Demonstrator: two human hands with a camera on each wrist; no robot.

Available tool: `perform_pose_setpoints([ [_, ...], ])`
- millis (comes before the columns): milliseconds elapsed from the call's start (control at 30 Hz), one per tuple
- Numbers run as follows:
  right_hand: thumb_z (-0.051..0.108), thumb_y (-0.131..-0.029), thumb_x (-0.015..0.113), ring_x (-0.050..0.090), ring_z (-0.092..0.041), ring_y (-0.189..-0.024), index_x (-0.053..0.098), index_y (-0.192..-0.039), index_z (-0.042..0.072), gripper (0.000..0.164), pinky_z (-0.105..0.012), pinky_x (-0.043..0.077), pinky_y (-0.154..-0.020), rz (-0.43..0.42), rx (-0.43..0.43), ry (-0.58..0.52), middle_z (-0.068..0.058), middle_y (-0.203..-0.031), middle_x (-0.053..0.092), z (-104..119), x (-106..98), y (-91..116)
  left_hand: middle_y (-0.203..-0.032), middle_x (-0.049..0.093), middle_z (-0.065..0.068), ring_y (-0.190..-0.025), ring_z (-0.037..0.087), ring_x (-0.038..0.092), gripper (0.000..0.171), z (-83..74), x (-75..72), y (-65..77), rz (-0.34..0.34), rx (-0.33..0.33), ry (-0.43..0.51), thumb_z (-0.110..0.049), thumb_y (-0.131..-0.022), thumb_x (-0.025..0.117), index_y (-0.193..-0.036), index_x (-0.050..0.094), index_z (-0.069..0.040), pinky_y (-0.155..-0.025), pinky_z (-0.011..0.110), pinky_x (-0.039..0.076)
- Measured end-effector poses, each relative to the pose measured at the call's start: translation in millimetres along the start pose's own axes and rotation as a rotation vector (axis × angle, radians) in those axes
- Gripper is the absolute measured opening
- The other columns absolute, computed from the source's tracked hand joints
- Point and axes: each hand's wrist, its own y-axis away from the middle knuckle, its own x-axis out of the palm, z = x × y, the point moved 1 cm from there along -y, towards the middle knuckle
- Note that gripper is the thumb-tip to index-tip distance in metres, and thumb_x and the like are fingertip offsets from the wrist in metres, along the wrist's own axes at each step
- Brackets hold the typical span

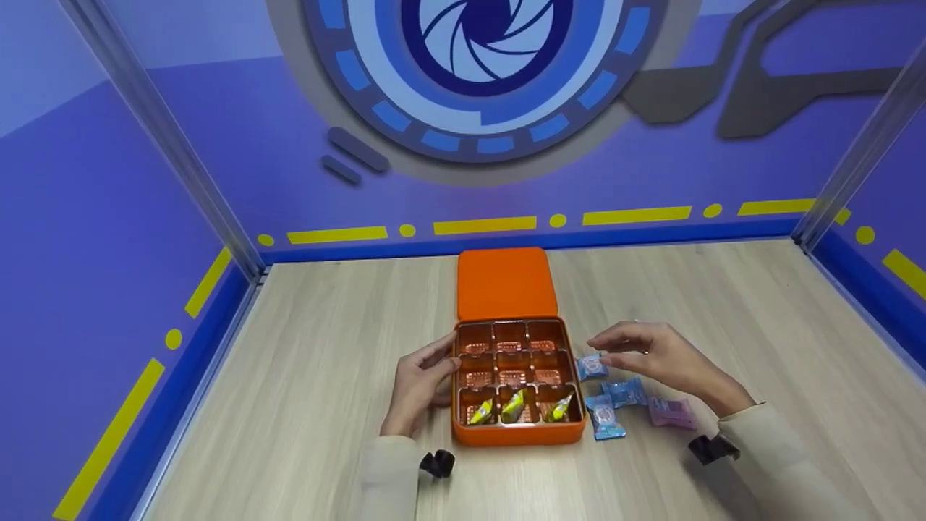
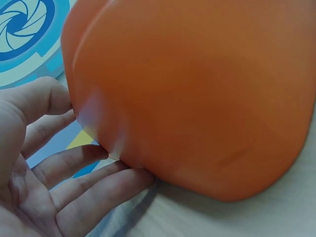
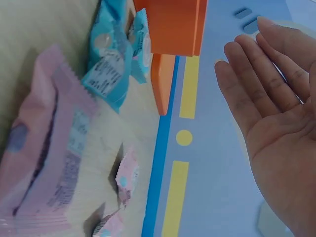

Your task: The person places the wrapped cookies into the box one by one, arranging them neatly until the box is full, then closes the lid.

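An orange box [image 1: 519, 434] stands on the table with its lid laid back, showing a tray divided into several compartments. Three yellow wrapped candies [image 1: 514, 405] lie in its front row, one per compartment. My left hand [image 1: 416, 387] touches the box's left side with fingertips and thumb, fingers loosely extended. To the right, my right hand [image 1: 662, 358] hovers over the wrapped candies with nothing in it, palm and fingers plain in the right wrist view. Beside the box lie three blue candies [image 1: 605, 417] and a pink candy [image 1: 671, 412].
Two further pink candies [image 3: 128, 174] lie on the table in the right wrist view, hidden in the head view. The orange lid [image 1: 506, 284] lies flat behind the box. Blue walls [image 1: 477, 202] enclose the wooden table [image 1: 325, 347] at the back and sides.
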Motion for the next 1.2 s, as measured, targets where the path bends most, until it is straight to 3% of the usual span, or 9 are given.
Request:
perform_pose_setpoints([
  [200, 0.013, -0.101, 0.076, 0.072, -0.029, -0.109, 0.078, -0.124, 0.015, 0.024, -0.035, 0.059, -0.097, -0.011, 0.011, 0.019, -0.013, -0.122, 0.075, -7.7, 2.1, 1.6, -0.149, 0.06, 0.019, -0.117, 0.026, 0.07, 0.049, -0.5, 0.6, -0.6, -0.007, 0.003, 0.006, -0.007, -0.096, 0.074, -0.144, 0.068, -0.013, -0.055, 0.035, 0.062],
  [267, 0.011, -0.1, 0.076, 0.072, -0.031, -0.11, 0.078, -0.124, 0.013, 0.024, -0.04, 0.059, -0.098, -0.008, 0.028, 0.023, -0.015, -0.122, 0.074, -10.7, 4.3, 1.9, -0.148, 0.06, 0.019, -0.121, 0.027, 0.068, 0.049, -0.7, 0.7, -1.1, -0.007, 0.01, 0.011, -0.007, -0.096, 0.073, -0.144, 0.068, -0.012, -0.063, 0.034, 0.064],
  [433, 0.004, -0.099, 0.076, 0.07, -0.031, -0.113, 0.077, -0.124, 0.009, 0.026, -0.048, 0.057, -0.099, -0.002, 0.044, 0.062, -0.008, -0.124, 0.074, -18.1, 10.8, 0.4, -0.147, 0.062, 0.017, -0.123, 0.028, 0.067, 0.049, -0.9, 1.2, -2.5, -0.012, 0.006, 0.018, -0.005, -0.096, 0.074, -0.143, 0.069, -0.011, -0.072, 0.033, 0.065],
  [500, 0.0, -0.098, 0.075, 0.07, -0.031, -0.115, 0.077, -0.124, 0.006, 0.028, -0.051, 0.057, -0.099, 0.006, 0.023, 0.08, -0.007, -0.125, 0.074, -20.1, 13.5, -0.9, -0.146, 0.063, 0.017, -0.121, 0.028, 0.069, 0.049, -1.2, 1.4, -2.1, -0.017, 0.0, 0.011, -0.006, -0.095, 0.074, -0.143, 0.069, -0.012, -0.064, 0.034, 0.064],
  [633, -0.003, -0.095, 0.077, 0.069, -0.031, -0.116, 0.076, -0.124, 0.005, 0.03, -0.054, 0.056, -0.098, 0.052, -0.011, 0.119, -0.008, -0.126, 0.073, -22.7, 18.9, -3.7, -0.147, 0.062, 0.017, -0.125, 0.029, 0.066, 0.048, -0.8, 1.1, -2.4, -0.019, 0.001, 0.002, -0.007, -0.095, 0.075, -0.143, 0.07, -0.012, -0.069, 0.034, 0.065],
  [733, -0.002, -0.094, 0.078, 0.069, -0.032, -0.116, 0.077, -0.124, 0.006, 0.032, -0.055, 0.056, -0.098, 0.089, -0.018, 0.148, -0.009, -0.127, 0.073, -24.0, 22.2, -5.3, -0.147, 0.062, 0.017, -0.126, 0.028, 0.065, 0.048, -0.4, 0.7, -3.1, -0.018, 0.003, 0.001, -0.006, -0.096, 0.075, -0.143, 0.069, -0.012, -0.074, 0.032, 0.064],
  [933, -0.003, -0.092, 0.079, 0.07, -0.031, -0.115, 0.077, -0.123, 0.005, 0.032, -0.054, 0.057, -0.098, 0.115, -0.041, 0.187, -0.009, -0.125, 0.074, -28.9, 27.2, -7.3, -0.147, 0.061, 0.018, -0.108, 0.028, 0.074, 0.049, -0.7, 0.1, -1.9, -0.009, -0.02, 0.026, -0.006, -0.095, 0.075, -0.143, 0.069, -0.012, -0.05, 0.031, 0.06],
  [1200, -0.005, -0.089, 0.081, 0.07, -0.025, -0.111, 0.078, -0.118, 0.005, 0.031, -0.043, 0.058, -0.099, 0.106, -0.081, 0.251, -0.007, -0.121, 0.075, -31.4, 28.9, -7.7, -0.149, 0.059, 0.019, -0.115, 0.028, 0.072, 0.049, 0.3, -2.3, -1.3, 0.023, 0.002, 0.021, -0.009, -0.097, 0.075, -0.145, 0.067, -0.011, -0.054, 0.033, 0.062],
])
